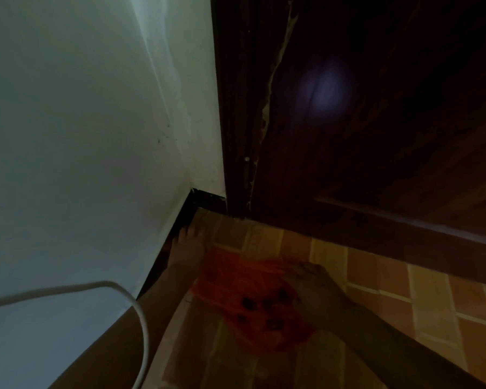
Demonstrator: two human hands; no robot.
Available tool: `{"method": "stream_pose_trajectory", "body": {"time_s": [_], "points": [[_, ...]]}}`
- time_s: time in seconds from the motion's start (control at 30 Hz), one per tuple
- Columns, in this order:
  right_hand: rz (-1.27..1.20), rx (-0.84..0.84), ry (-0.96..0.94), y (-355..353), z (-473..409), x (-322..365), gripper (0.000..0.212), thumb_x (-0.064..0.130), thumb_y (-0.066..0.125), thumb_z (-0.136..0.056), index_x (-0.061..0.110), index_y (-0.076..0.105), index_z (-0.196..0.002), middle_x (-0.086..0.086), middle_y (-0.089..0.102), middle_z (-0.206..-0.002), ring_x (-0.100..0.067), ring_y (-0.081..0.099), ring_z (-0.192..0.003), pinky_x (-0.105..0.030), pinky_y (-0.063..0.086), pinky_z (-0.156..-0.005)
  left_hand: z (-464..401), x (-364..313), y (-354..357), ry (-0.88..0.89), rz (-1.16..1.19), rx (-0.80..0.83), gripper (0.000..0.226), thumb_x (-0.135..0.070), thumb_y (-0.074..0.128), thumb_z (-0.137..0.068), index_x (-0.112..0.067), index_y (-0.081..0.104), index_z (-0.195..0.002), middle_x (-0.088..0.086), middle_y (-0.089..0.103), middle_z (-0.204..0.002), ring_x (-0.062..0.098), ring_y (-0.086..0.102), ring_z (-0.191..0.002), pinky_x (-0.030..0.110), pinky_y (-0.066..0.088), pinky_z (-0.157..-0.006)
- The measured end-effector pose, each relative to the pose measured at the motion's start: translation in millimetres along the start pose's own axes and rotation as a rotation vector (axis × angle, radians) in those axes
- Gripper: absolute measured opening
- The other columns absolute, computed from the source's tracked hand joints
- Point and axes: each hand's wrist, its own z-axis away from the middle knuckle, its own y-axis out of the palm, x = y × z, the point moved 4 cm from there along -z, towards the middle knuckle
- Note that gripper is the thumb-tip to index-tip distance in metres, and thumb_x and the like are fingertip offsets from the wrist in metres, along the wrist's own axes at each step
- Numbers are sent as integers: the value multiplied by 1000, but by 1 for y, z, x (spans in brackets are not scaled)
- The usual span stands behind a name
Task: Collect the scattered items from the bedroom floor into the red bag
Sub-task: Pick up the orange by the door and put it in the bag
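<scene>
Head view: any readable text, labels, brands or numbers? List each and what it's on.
None readable.
Red bag: dark spots only; the frame is too dim and blurred to tell whether they are print.
Wall, door, white cable, tiled floor: no markings visible.

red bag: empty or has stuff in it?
Has stuff in it. Several small dark items show through the thin red bag, which the right hand grips. How full: cannot tell, frame too dim.
</scene>
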Motion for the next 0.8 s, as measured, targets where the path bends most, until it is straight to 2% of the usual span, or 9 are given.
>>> {"method": "stream_pose_trajectory", "body": {"time_s": [0.07, 0.17, 0.23, 0.37, 0.5, 0.57, 0.63, 0.73, 0.8], "points": [[-34, 21, -8, -1, 5, 2, 82, 63, 19, -86, 33, 25, -162, 2, 12, -173, -26, 8, -159, -46, 2, -129, 3, -1, 8, -23, -34, 60, 57, -20, 43, -106, -14, 27, -160, 16, 20, -167, 41, 18, -154, 55, 36, -117], [-33, 2, -7, -1, 8, -4, 67, 52, 41, -101, 37, 22, -163, 4, 13, -173, -24, 10, -159, -45, 5, -129, 9, 0, 15, -60, -75, 50, 56, -15, 42, -106, -13, 26, -160, 15, 20, -166, 41, 19, -153, 50, 42, -111], [-54, -1, 7, 0, 9, -10, 67, 54, 48, -101, 42, 23, -162, 4, 17, -171, -24, 14, -158, -45, 11, -126, 11, 3, 14, -81, -77, 19, 58, -12, 48, -103, -16, 30, -158, 16, 25, -162, 42, 24, -149, 47, 44, -107], [-73, 27, 42, -3, 14, -16, 67, 60, 48, -97, 47, 25, -159, 2, 18, -171, -25, 15, -157, -49, 20, -124, 13, 8, 9, -89, 29, -51, 58, -15, 58, -97, -21, 43, -152, 16, 44, -146, 39, 38, -135, 47, 48, -94], [-183, 1, 66, 7, 9, -25, 56, 60, 44, -100, 46, 41, -154, 5, 27, -169, -24, 23, -156, -39, 22, -128, 15, 1, -5, -83, 158, -155, 74, -23, 72, -91, -22, 37, -156, 19, 42, -145, 41, 48, -123, 52, 51, -86], [-282, -12, 84, 4, 8, -24, 54, 57, 47, -101, 39, 47, -152, 3, 34, -165, -23, 32, -152, -34, 25, -126, 23, -18, -20, 17, 260, -258, 76, -30, 75, -90, -23, 38, -156, 17, 38, -151, 38, 47, -126, 52, 52, -91], [-235, -30, 88, -3, 9, -22, 49, 42, 51, -105, 31, 48, -153, 1, 37, -161, -23, 39, -148, -26, 28, -120, 40, -49, -29, 210, 278, -339, 67, -39, 72, -92, -23, 46, -152, 12, 41, -151, 31, 48, -129, 49, 51, -99], [-209, -76, 124, -8, 8, -24, 43, 27, 51, -106, 30, 53, -148, -2, 44, -153, -27, 52, -136, -31, 44, -108, 65, -93, -19, 307, 282, -293, 68, -42, 79, -86, -23, 54, -146, 14, 53, -145, 36, 63, -117, 52, 58, -88], [-205, -106, 141, -10, 8, -26, 39, 16, 49, -105, 25, 59, -142, -6, 49, -148, -27, 58, -128, -31, 48, -100, 77, -113, 1, 385, 275, -212, 73, -43, 80, -83, -28, 51, -148, 11, 53, -146, 34, 64, -115, 47, 59, -83]]}}
